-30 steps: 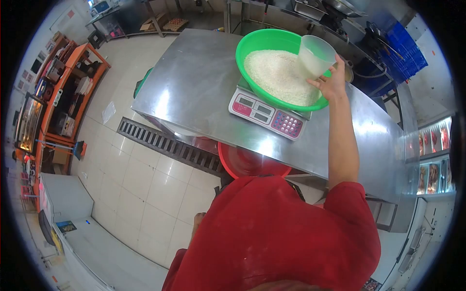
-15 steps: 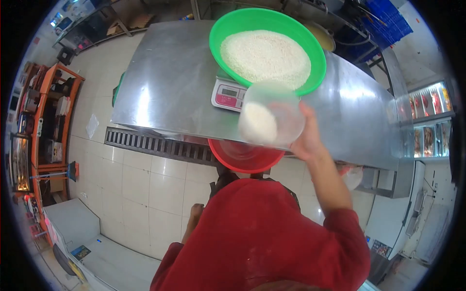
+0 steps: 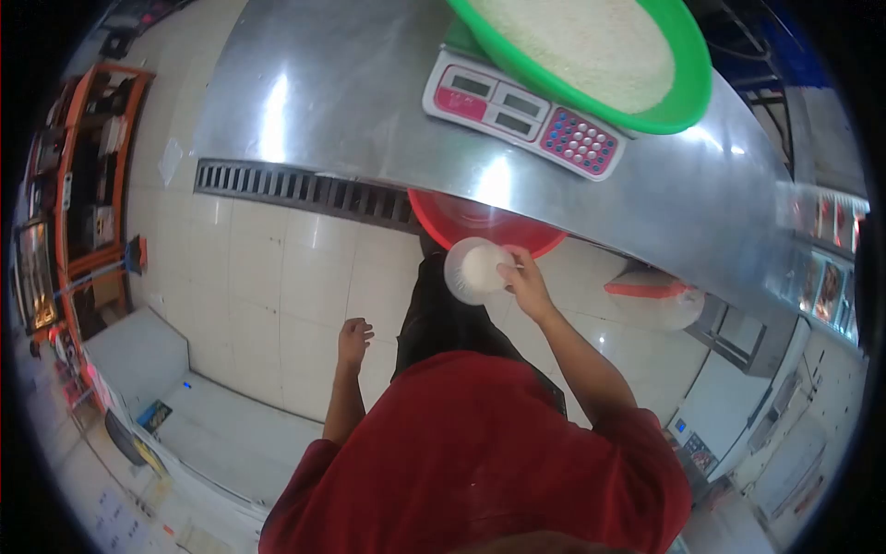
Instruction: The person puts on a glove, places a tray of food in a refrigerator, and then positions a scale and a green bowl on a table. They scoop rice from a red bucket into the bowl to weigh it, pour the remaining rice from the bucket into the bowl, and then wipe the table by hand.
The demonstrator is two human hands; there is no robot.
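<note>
In my right hand is a translucent plastic cup, gripped at its rim. White rice-like grains lie inside it. The cup is just in front of a red basin, which sits low and partly beneath the table edge. My left hand hangs over the floor at my side, fingers slightly apart, holding nothing. Ahead on the table, a green basin full of pale grains rests on a digital scale; the basin's far side is out of frame.
A steel table stretches across in front of me, with a slotted floor drain below its edge. A bag with a red band stands under the table at right. Orange shelving is at far left, a white cabinet behind left.
My right hand has brought the cup down and back from over the table edge to in front of the red basin. The view has tilted down; my left hand shows more fully.
</note>
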